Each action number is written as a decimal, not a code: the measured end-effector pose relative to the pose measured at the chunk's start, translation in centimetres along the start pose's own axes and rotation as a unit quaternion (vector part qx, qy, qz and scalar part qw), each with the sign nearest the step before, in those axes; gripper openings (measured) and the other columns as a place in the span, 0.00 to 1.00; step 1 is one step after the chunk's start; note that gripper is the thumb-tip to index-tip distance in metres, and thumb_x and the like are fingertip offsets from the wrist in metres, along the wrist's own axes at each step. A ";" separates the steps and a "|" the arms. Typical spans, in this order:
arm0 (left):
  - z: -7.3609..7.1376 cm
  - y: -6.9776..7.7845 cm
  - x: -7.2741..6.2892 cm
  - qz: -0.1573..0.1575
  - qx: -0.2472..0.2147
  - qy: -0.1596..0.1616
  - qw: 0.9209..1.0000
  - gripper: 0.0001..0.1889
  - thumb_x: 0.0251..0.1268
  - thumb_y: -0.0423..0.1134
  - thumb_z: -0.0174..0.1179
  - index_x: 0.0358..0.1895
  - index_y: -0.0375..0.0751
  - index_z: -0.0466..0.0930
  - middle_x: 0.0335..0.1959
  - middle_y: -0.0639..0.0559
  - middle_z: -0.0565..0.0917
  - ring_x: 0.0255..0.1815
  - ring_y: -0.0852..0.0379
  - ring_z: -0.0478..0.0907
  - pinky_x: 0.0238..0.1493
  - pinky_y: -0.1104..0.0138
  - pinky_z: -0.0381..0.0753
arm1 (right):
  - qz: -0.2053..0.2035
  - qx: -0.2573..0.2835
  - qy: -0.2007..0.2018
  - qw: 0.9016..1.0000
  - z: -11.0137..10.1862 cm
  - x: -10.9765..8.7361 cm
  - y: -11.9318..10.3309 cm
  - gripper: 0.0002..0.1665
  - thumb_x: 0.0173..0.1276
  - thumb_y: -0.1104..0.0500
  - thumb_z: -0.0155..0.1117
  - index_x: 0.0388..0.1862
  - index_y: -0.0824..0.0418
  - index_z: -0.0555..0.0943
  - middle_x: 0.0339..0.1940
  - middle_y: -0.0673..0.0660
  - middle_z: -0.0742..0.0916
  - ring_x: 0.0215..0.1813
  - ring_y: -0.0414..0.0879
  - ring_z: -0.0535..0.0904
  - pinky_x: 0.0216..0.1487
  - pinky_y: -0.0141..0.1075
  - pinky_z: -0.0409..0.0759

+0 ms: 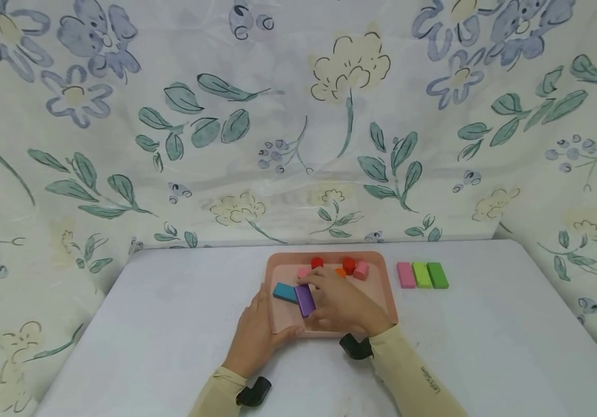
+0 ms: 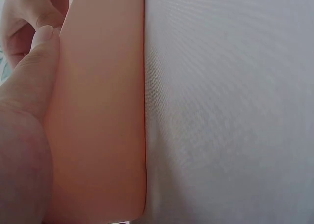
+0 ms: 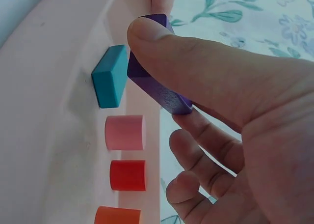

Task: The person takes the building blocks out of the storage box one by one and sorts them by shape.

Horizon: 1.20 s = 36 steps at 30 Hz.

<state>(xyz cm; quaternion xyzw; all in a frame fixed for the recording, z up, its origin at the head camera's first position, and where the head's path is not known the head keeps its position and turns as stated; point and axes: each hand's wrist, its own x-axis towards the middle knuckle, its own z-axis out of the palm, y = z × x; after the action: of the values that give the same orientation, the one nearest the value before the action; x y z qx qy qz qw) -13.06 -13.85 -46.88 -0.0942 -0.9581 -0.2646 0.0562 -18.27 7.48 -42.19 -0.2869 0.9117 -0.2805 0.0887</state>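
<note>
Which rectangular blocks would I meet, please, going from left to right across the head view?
Blue block, purple block pinched by the right hand, pink block, light green block, dark green block.

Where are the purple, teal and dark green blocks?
Purple block [image 1: 305,300], head view, middle of its broad face.
Teal block [image 3: 107,82], right wrist view, middle of its visible surface.
Dark green block [image 1: 438,275], head view, middle of its top.
</note>
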 end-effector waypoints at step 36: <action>0.1 0.2 0.2 -0.016 -0.009 -0.008 1.000 0.62 0.52 0.63 0.72 0.77 0.26 0.48 0.70 0.28 0.67 0.64 0.33 0.71 0.67 0.41 0.68 | 0.072 -0.040 0.043 0.996 -3.0 -3.4 3.1 0.40 0.58 0.54 0.80 0.69 0.54 0.76 0.71 0.55 0.74 0.73 0.53 0.64 0.61 0.48 0.79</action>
<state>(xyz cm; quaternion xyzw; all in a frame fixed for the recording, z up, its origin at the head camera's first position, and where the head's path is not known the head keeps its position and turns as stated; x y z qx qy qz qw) -13.20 -13.62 -46.81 -0.0810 -0.9574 -0.2737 0.0437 -17.88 12.92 -41.40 -0.2113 0.9434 -0.2488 0.0584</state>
